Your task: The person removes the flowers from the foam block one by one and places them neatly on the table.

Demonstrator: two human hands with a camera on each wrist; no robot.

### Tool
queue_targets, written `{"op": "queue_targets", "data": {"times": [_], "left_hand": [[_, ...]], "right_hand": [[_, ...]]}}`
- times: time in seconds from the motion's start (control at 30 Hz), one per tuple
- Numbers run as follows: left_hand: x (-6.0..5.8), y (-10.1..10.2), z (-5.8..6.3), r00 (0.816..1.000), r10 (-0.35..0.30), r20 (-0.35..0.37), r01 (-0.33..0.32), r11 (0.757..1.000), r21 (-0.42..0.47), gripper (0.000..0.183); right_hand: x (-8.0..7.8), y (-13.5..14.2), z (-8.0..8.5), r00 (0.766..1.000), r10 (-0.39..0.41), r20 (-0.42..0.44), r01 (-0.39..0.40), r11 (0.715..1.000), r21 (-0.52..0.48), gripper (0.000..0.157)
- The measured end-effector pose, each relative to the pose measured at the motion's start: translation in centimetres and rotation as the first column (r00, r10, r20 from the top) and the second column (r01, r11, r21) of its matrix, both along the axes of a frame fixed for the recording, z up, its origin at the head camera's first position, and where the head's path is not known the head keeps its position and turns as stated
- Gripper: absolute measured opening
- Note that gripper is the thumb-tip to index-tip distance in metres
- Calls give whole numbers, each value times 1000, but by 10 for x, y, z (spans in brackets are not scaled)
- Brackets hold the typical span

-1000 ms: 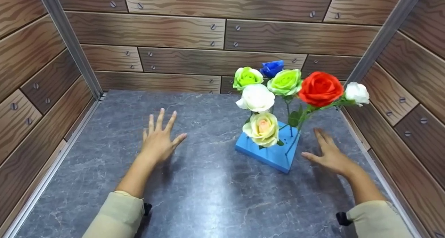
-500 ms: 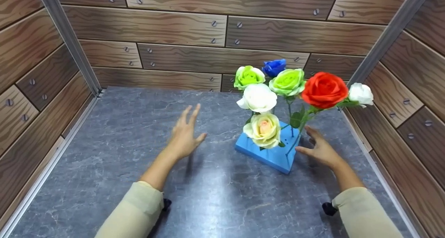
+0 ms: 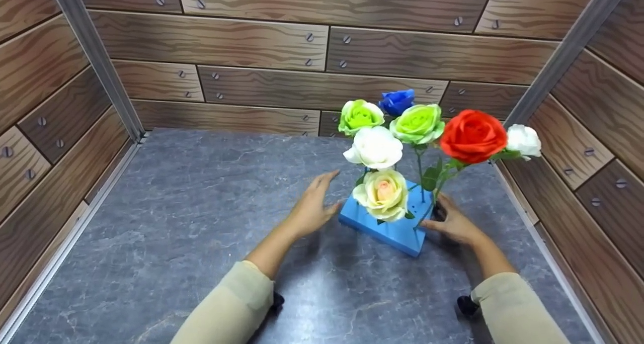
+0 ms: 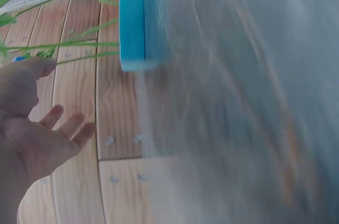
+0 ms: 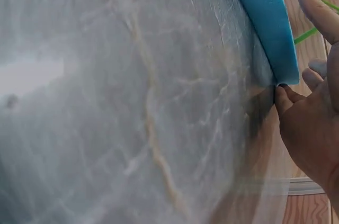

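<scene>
A blue block [image 3: 397, 229] stands on the table, with several artificial roses stuck into its top on green stems. Among them are a red rose [image 3: 473, 136], a cream rose [image 3: 383, 195], a blue rose [image 3: 397, 102] and a white rose [image 3: 374, 148]. Just off the block's left corner is my left hand [image 3: 312, 210], fingers extended and thumb apart, holding nothing. My right hand [image 3: 455, 227] is at the right side of the block. In the right wrist view its fingertips [image 5: 284, 97] meet the block's lower corner, while the thumb stands over the stem side.
The grey marbled table [image 3: 201, 193] extends left and in front of the block. Wood-patterned walls [image 3: 226, 42] with metal corner posts [image 3: 95, 57] enclose the back and sides. The right wall [image 3: 563, 183] is close beside the right hand. Blooms overhang the block.
My left hand has moved right across the table to the block's left corner. My right hand has moved left to the block's right side, its fingers bending inward. The block keeps its place.
</scene>
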State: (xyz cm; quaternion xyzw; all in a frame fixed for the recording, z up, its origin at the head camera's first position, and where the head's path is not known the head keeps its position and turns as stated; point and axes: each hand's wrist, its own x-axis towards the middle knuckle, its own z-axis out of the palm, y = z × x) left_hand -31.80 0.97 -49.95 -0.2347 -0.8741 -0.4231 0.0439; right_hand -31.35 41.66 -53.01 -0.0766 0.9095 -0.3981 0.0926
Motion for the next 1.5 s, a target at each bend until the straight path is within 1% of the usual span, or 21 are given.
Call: {"op": "queue_targets", "data": {"times": [0.1, 0.2, 0.3, 0.33, 0.37, 0.43, 0.47, 0.53, 0.6, 0.7, 0.8, 0.83, 0.93, 1.0, 1.03, 1.07, 1.2, 1.33, 1.5], "left_hand": [[-3, 13, -4, 999, -24, 47, 20, 996, 89, 71], [-6, 25, -6, 992, -34, 119, 14, 986, 168, 57], [-6, 36, -7, 982, -37, 184, -4, 976, 216, 46], [-6, 40, -7, 979, -34, 201, -11, 975, 222, 44], [-6, 44, -8, 979, -27, 203, -18, 976, 216, 43], [-5, 50, -8, 984, 6, 177, -36, 985, 168, 42], [-6, 52, -9, 988, 25, 151, -47, 989, 142, 41], [-5, 56, -9, 993, 78, 87, -85, 994, 72, 37], [-6, 59, -9, 993, 118, 19, -119, 992, 33, 29], [-7, 62, -10, 990, 137, -32, -136, 990, 27, 17], [-10, 63, -14, 990, 135, -34, -134, 990, 36, 12], [-18, 64, -27, 989, 134, -55, -132, 990, 43, 9], [-18, 66, -29, 989, 135, -55, -132, 990, 56, 10], [-17, 68, -30, 988, 138, -68, -134, 989, 64, 12], [-16, 69, -30, 988, 138, -74, -133, 989, 72, 12], [-8, 68, -18, 989, 139, -57, -135, 988, 72, 13], [-7, 69, -17, 986, 143, -85, -138, 988, 71, 9], [-5, 69, -15, 980, 151, -132, -144, 988, 61, 7], [-5, 70, -11, 970, 164, -178, -148, 984, 97, 16]], "right_hand": [[4, 1, -4, 1000, -5, 21, 5, 1000, -7, 113], [7, 3, -7, 999, -11, 34, 12, 1000, -21, 112], [8, 3, -7, 999, -9, 40, 11, 999, -47, 110], [8, 3, -7, 999, -8, 44, 11, 998, -61, 110], [7, 3, -7, 999, -6, 50, 10, 997, -73, 110], [5, 3, -6, 998, -10, 59, 15, 997, -70, 111], [3, 3, -6, 998, -12, 64, 17, 997, -69, 111], [1, 2, -4, 997, -15, 73, 20, 998, -65, 112], [1, 2, -3, 997, -23, 79, 27, 998, -52, 113], [1, 1, -2, 996, -25, 83, 28, 999, -37, 114], [2, 1, -3, 996, -30, 80, 34, 999, -42, 113], [2, 1, -3, 996, -30, 79, 33, 998, -49, 112], [3, 1, -4, 996, -37, 81, 43, 996, -75, 111], [4, 2, -4, 996, -40, 84, 47, 996, -81, 111], [4, 2, -4, 995, -43, 85, 50, 995, -83, 111], [4, 2, -5, 995, -47, 85, 54, 995, -84, 111], [4, 1, -5, 995, -48, 92, 56, 994, -89, 111], [4, 0, -5, 993, -44, 112, 57, 992, -109, 111], [5, -1, -4, 992, -54, 113, 66, 992, -110, 111]]}}
